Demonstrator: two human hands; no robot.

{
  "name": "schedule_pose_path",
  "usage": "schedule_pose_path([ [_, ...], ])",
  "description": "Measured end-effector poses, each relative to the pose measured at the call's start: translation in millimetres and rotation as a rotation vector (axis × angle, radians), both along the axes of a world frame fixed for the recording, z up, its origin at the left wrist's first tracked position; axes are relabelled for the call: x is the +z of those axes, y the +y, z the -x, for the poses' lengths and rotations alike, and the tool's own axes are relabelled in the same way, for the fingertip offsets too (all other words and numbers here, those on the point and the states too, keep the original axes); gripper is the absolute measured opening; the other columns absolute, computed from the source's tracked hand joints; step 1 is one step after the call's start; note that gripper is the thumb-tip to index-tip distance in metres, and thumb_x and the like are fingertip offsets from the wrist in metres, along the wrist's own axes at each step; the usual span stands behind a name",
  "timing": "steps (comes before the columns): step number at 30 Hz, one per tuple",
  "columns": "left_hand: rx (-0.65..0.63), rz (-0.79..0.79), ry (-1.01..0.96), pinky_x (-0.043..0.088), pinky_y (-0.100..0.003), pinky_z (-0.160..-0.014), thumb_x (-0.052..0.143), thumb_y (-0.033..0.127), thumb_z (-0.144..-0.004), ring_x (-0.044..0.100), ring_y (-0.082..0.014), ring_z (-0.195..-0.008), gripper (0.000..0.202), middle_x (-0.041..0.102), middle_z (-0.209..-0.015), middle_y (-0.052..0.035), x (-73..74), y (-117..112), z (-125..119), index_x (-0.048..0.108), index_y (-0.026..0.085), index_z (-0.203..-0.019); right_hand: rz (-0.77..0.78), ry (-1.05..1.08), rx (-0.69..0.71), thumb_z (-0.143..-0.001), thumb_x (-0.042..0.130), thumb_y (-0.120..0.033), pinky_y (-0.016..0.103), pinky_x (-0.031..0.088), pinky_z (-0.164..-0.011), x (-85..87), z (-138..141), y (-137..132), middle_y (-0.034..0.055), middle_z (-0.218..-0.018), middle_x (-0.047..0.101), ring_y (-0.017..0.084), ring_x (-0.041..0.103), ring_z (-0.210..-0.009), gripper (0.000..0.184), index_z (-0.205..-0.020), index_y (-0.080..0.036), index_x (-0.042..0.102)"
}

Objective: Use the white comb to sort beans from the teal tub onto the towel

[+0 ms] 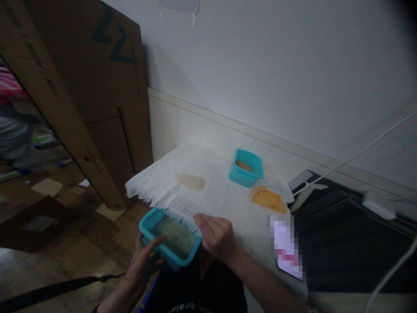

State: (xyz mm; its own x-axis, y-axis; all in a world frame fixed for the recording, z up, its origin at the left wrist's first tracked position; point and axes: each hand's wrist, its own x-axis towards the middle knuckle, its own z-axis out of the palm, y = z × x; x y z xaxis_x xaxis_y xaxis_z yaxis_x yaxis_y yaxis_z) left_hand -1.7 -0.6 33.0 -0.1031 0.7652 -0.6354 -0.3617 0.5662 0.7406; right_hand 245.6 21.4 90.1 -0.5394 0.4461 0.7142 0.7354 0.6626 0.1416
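My left hand (140,258) grips the near left side of a teal plastic tub (180,263), its thumb over the rim. Pale, rice-like grains (177,237) lie inside the tub, which is held just below the table's front edge. With fingers closed, my right hand (216,234) pinches the fringed edge of a white tablecloth (218,169), close to the tub's right rim. Part of the fringe hangs over the tub's far side. A patch of similar grains (192,181) is spread on the cloth.
Toward the wall stands a second teal tub (246,177) with brownish grains. Near it lies an orange-yellow flat item (269,199), then a phone-like object (288,248) with a blurred screen. A tall cardboard box (107,87) rises at left; a black case (352,243) sits right, with white cables.
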Motion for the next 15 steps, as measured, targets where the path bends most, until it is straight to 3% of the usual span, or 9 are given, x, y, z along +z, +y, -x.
schedule_pose_path([
  [5,-0.010,-0.017,-0.026,0.066,-0.043,-0.071,0.097,0.045,-0.081,0.077,-0.0257,-0.078,0.097,0.072,-0.120,-0.0096,-2.4,-2.0,1.8,0.040,0.036,-0.160,-0.025,0.047,0.046,-0.110,0.048,-0.006,0.026,0.071,-0.073,3.1,9.3,-30.4,0.0139,-0.103,0.091,0.020,0.089,-0.091,0.035,-0.124,-0.008,0.080],
  [9,-0.006,-0.016,-0.034,0.066,-0.043,-0.070,0.097,0.040,-0.082,0.078,-0.0267,-0.081,0.099,0.072,-0.125,-0.0118,-0.8,-2.5,1.9,0.038,0.037,-0.162,-0.038,0.116,0.078,-0.107,0.048,-0.002,0.026,0.072,-0.078,9.5,10.1,-42.6,0.0131,-0.103,0.091,0.019,0.089,-0.091,0.038,-0.128,-0.008,0.078],
  [12,-0.004,-0.006,-0.020,0.067,-0.043,-0.070,0.096,0.039,-0.083,0.078,-0.0276,-0.082,0.096,0.071,-0.125,-0.0113,1.9,-1.9,1.0,0.039,0.038,-0.160,-0.028,0.172,0.079,-0.105,0.050,-0.001,0.025,0.073,-0.077,19.0,4.5,-35.7,0.0109,-0.101,0.092,0.018,0.089,-0.089,0.040,-0.131,-0.012,0.078],
  [15,0.005,0.002,-0.005,0.068,-0.045,-0.071,0.095,0.038,-0.083,0.078,-0.0268,-0.081,0.094,0.070,-0.126,-0.0102,4.1,-0.9,0.0,0.039,0.038,-0.159,-0.011,0.255,0.041,-0.106,0.058,-0.006,0.024,0.071,-0.076,30.5,-2.4,-9.9,0.0095,-0.100,0.092,0.019,0.089,-0.081,0.032,-0.122,-0.016,0.083],
])
